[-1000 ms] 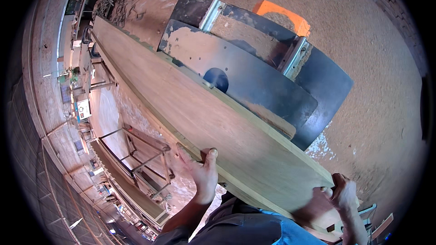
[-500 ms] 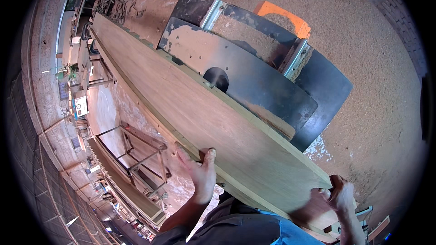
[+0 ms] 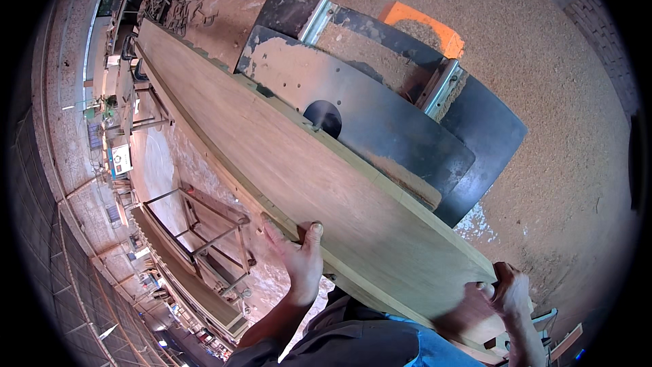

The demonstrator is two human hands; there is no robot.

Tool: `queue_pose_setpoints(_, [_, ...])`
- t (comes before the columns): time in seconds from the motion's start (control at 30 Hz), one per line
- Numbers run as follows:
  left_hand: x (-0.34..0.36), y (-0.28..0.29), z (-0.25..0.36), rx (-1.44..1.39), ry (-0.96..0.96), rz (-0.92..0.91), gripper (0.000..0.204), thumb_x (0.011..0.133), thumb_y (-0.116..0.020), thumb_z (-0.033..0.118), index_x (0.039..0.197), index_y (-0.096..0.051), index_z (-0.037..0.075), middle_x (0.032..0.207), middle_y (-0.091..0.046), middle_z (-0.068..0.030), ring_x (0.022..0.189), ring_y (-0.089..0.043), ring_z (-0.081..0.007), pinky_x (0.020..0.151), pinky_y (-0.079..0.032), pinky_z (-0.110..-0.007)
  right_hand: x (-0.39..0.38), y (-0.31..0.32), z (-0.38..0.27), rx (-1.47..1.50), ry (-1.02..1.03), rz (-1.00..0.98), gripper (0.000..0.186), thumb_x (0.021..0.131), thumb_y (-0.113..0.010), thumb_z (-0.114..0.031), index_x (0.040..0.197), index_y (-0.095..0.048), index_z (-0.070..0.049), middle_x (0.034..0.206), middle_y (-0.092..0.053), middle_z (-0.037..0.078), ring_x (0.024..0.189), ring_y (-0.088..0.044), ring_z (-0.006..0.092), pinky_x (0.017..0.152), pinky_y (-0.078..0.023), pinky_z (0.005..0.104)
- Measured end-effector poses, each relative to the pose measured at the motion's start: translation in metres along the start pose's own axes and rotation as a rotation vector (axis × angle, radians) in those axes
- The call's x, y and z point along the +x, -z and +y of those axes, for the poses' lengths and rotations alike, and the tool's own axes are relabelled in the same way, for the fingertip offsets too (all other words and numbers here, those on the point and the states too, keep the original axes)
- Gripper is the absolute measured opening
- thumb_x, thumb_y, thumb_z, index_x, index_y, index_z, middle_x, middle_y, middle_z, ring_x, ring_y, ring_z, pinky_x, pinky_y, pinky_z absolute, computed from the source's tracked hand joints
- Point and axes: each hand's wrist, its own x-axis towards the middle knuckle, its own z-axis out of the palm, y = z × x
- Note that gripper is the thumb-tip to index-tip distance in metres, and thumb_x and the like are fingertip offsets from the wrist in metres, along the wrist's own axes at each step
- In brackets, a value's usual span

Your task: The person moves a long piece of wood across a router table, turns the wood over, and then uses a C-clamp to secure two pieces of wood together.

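A long pale wooden board (image 3: 305, 190) runs diagonally from the far upper left down to me. My left hand (image 3: 299, 258) grips its near long edge, thumb on top and fingers along the side. My right hand (image 3: 506, 292) is closed round the board's right end. Along the board's far edge lies a dark metal machine table (image 3: 380, 143), partly coated in sawdust, with two silver rails (image 3: 441, 88) and a round dark opening (image 3: 326, 119). A small metal spindle (image 3: 314, 124) stands at that opening beside the board edge.
An orange housing (image 3: 445, 34) holding sawdust sits behind the machine. Sawdust covers the floor (image 3: 550, 163). At left stand metal-framed stands (image 3: 207, 231), another long board (image 3: 187, 268) and cluttered racks. Wood scraps (image 3: 170, 3) lie at the back left, bricks (image 3: 594, 27) at far right.
The board and my hands shifted very slightly between the oldest frame and the middle one. Since half a second ago nothing visibly differs.
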Motion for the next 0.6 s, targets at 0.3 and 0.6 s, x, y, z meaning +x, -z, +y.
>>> queue_pose_setpoints(0.3, [0.001, -0.001, 0.005, -0.079, 0.017, 0.013, 0.105, 0.089, -0.08, 0.01, 0.159, -0.004, -0.006, 0.156, -0.02, -0.0232, 0.14, -0.033, -0.0301, 0.117, -0.033, -0.039, -0.002, -0.004, 0.004, -0.027, 0.014, 0.019, 0.091, 0.082, -0.042, -0.092, 0.067, -0.045, -0.003, 0.061, -0.043, 0.017, 0.055, -0.051, 0.04, 0.052, -0.038, 0.046])
queue_pose_setpoints(0.6, [-0.002, -0.001, 0.015, 0.062, 0.012, 0.033, 0.105, 0.089, -0.079, 0.013, 0.161, -0.005, -0.004, 0.16, -0.018, -0.0235, 0.146, -0.028, -0.0305, 0.122, -0.027, -0.04, -0.004, -0.008, 0.012, -0.054, 0.002, 0.003, 0.086, 0.083, -0.048, -0.087, 0.069, -0.048, -0.003, 0.064, -0.048, 0.018, 0.059, -0.057, 0.0417, 0.055, -0.042, 0.0478])
